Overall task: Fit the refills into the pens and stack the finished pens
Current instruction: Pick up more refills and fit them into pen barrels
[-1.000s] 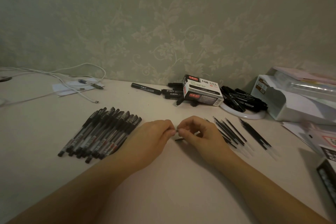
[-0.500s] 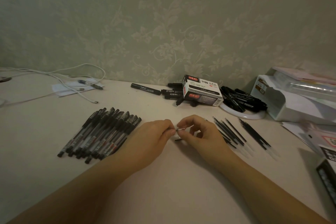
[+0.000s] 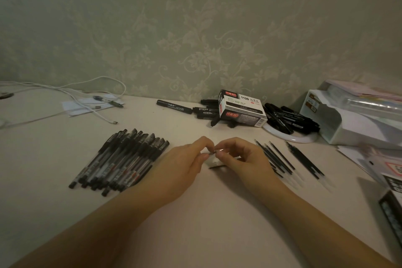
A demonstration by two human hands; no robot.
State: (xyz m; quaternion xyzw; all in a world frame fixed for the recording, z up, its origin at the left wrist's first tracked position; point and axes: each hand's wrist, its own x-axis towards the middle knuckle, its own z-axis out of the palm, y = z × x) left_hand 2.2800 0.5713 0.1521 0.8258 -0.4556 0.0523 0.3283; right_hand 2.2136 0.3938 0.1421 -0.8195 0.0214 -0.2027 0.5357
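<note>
My left hand (image 3: 185, 162) and my right hand (image 3: 241, 159) meet fingertip to fingertip at the middle of the table, both pinching one pen (image 3: 214, 152) whose small metal tip shows between them; most of it is hidden by my fingers. A dark pen part (image 3: 216, 166) lies on the table just under my hands. A stack of finished black pens (image 3: 121, 161) lies side by side to the left. Loose black refills (image 3: 276, 159) lie to the right, with a second small group of refills (image 3: 304, 160) further right.
At the back stand a marker box (image 3: 241, 107), loose black markers (image 3: 174, 106) and a white dish of markers (image 3: 289, 118). A white organiser (image 3: 352, 122) and papers fill the right side. White cables (image 3: 87, 93) trail across the back left.
My hands stay together at the same spot. The fingertips have shifted slightly on the pen, and the metal tip between them now shows a little more.
</note>
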